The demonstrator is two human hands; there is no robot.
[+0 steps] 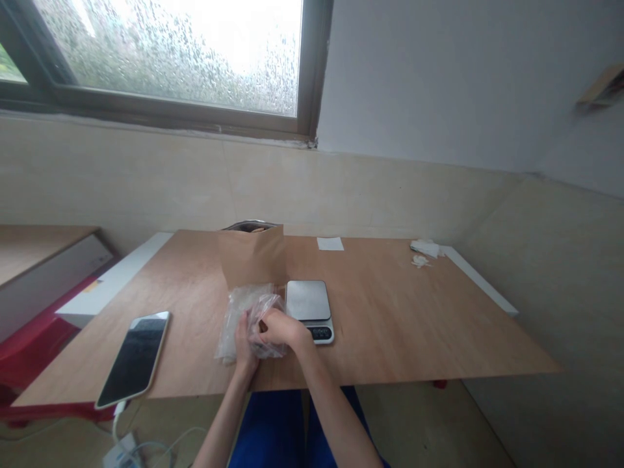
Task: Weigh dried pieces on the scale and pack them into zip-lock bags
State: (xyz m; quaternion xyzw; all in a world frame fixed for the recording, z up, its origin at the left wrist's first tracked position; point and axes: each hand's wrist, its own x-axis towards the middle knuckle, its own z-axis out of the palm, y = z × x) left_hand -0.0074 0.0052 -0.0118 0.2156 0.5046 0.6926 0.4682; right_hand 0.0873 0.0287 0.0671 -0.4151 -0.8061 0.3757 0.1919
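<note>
My left hand (242, 344) and my right hand (280, 327) meet over a heap of clear plastic bags (248, 311) near the front edge of the wooden table (414, 325). Both hands have their fingers closed on a clear bag, the right pinching its top. Just right of my hands lies a small digital kitchen scale (309, 309) with nothing on its plate. Behind the bags stands an open brown paper bag (251, 257), upright, with something dark showing at its mouth.
A smartphone (134, 357) lies screen up at the table's front left corner. A white slip of paper (330, 244) and crumpled white scraps (424, 252) lie along the far edge. A white cable (146, 442) hangs below the table. A window sits above the wall.
</note>
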